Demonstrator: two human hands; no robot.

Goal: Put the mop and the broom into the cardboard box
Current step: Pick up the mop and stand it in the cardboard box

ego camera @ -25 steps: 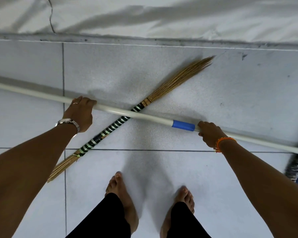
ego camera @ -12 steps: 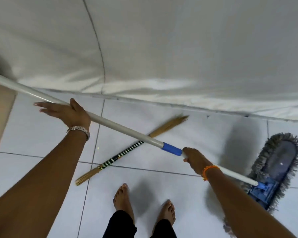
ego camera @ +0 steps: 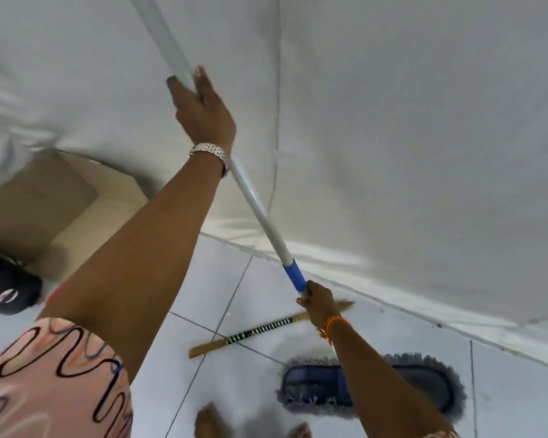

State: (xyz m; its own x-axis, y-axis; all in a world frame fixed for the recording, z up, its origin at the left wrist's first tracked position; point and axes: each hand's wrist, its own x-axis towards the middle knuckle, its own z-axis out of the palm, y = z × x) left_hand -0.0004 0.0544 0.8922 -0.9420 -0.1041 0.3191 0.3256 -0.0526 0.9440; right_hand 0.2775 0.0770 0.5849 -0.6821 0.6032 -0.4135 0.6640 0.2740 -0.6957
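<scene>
The mop has a long white pole (ego camera: pixel 256 206) with a blue collar and a flat blue fringed head (ego camera: pixel 408 388) low near the floor. The pole now stands steeply, its top running out of the frame's upper left. My left hand (ego camera: pixel 200 112) holds the pole high up, fingers loosely around it. My right hand (ego camera: pixel 317 303) grips the pole just below the blue collar. The broom (ego camera: pixel 260 330), with straw bristles and a black-and-white striped handle, lies flat on the tiles behind my right hand. The open cardboard box (ego camera: pixel 86 210) stands at the left.
A white cloth-covered wall (ego camera: pixel 393 137) rises right behind the mop. A black bag (ego camera: pixel 7 286) lies by the box at the far left. My bare feet (ego camera: pixel 209 422) are at the bottom edge on grey floor tiles.
The mop has been lifted off the floor and swung from nearly level to steep, its head now hanging low. My left hand rose high. The cardboard box came into view at the left.
</scene>
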